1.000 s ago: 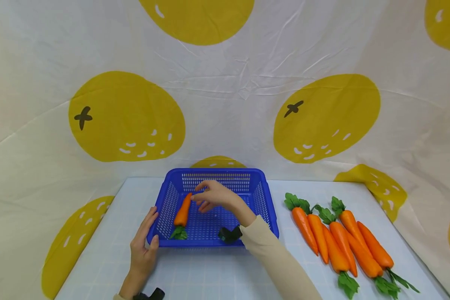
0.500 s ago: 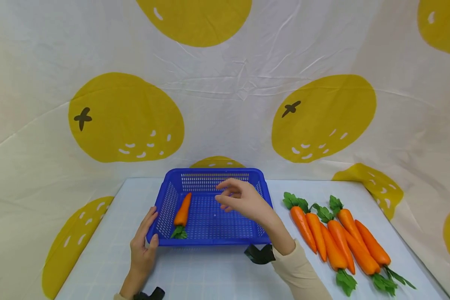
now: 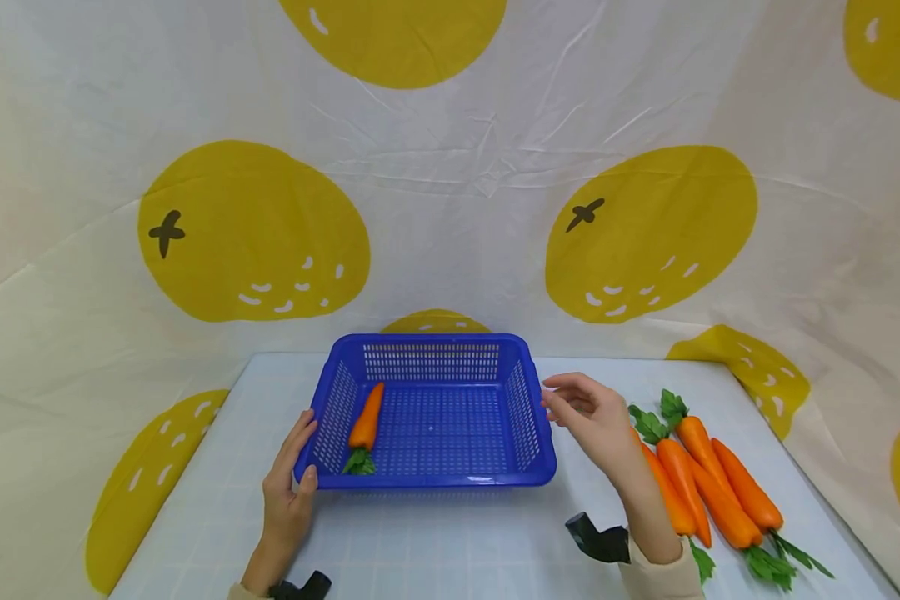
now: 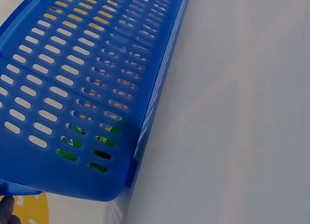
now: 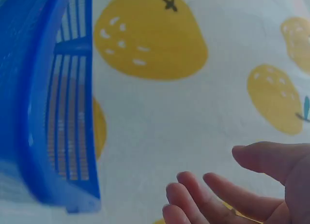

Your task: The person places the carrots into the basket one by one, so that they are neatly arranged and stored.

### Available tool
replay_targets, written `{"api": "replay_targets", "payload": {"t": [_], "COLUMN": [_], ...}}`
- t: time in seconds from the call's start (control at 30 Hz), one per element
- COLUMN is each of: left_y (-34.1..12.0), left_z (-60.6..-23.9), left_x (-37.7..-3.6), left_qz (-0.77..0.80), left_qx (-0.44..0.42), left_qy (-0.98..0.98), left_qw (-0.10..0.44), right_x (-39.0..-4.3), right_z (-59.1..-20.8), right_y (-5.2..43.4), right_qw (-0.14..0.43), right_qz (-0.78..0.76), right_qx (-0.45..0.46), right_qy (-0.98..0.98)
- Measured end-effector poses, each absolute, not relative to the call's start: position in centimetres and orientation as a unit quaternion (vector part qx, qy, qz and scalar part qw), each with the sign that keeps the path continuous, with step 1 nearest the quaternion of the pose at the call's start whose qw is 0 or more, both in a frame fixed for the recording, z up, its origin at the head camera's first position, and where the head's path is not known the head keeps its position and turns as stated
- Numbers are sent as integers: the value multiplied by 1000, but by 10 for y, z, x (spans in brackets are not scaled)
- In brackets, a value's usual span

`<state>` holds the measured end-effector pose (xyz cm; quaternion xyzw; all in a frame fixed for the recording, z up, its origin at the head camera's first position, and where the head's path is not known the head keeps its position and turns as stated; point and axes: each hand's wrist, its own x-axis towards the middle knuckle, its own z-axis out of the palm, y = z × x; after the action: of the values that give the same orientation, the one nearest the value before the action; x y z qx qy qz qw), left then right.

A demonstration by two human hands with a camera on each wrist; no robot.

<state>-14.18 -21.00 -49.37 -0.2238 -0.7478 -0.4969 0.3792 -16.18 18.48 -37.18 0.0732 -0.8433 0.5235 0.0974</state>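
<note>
A blue plastic basket (image 3: 450, 481) with slotted walls stands mid-table. One orange carrot (image 3: 367, 419) lies along its left side inside, green leaves toward me. My left hand (image 3: 285, 492) rests against the basket's left rim near the front corner, fingers on the outside. Past the basket's right wall, my right hand (image 3: 588, 417) hovers with loosely bent fingers and nothing between them. Several more carrots (image 3: 720, 492) lie in a bunch to the right, partly hidden behind that hand and forearm. The right wrist view shows the thumb and fingertips (image 5: 218, 185) apart, away from the basket wall (image 5: 72, 122).
A pale checked cloth covers the table (image 3: 435, 550). Behind it hangs a white curtain (image 3: 450, 233) with large yellow fruit prints. Black wrist straps (image 3: 600, 540) show on both arms.
My right hand has drawn back from beside the carrot in the basket, moving right over the rim to the side of the loose carrots. The left hand and basket stay put.
</note>
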Motion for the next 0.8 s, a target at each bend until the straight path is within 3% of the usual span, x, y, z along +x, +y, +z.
{"api": "replay_targets", "payload": {"t": [0.23,0.5,0.8], "left_y": [-210,-217,-205], "left_z": [-493,-512,-480], "left_x": [-142,-153,-142], "left_qz": [-493,-483,-514], "left_qx": [-214,-196,-163], "left_qy": [-751,-763,-776], "left_qw": [383,383,328], "right_x": [-178,-189,-196], "right_z": [-397,-421,-438], "right_y": [238,270,277], "right_qw": [122,28,7], "right_qz": [449,354,306], "right_qx": [-17,-68,-69], "right_qy": [-885,-932,-949]}}
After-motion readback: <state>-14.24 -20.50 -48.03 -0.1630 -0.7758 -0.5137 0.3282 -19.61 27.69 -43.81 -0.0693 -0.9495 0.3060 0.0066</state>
